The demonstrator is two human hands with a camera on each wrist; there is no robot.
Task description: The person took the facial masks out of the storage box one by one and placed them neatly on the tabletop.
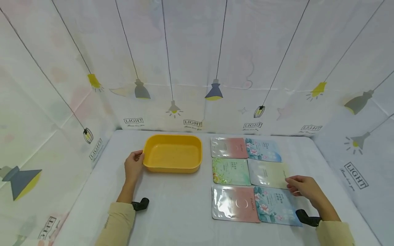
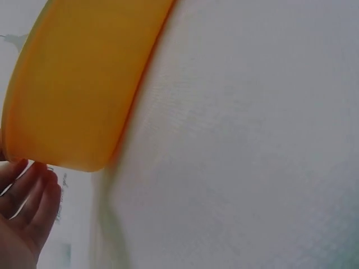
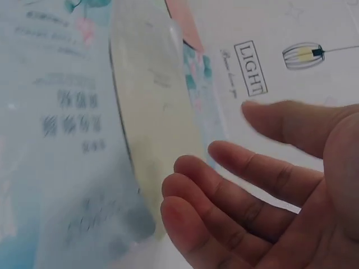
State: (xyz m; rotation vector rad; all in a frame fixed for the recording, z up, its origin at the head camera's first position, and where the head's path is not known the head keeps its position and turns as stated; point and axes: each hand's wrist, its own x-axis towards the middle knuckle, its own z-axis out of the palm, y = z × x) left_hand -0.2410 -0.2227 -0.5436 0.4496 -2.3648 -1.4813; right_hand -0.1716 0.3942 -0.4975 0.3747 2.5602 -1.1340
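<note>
In the head view, my left hand (image 1: 133, 166) holds the left end of a yellow plastic basin (image 1: 173, 153), thumb by the rim. The left wrist view shows the fingers (image 2: 44, 204) against the basin's end wall (image 2: 73, 112). Over at the right, my right hand (image 1: 303, 187) is at the right edge of a cream sheet-mask packet (image 1: 267, 173). In the right wrist view, thumb and fingers (image 3: 190, 216) stand apart with nothing between them, beside the cream packet (image 3: 151, 95). A blue floral packet (image 1: 277, 206) lies just in front of it.
Other flat packets lie in two columns: pink at the back (image 1: 229, 148), blue floral at the back right (image 1: 262, 149), green (image 1: 231, 171) and pink at the front (image 1: 234, 204). A white cloth (image 1: 175, 212) covers the table. Lamp-printed curtains (image 1: 191, 61) hang behind and at both sides.
</note>
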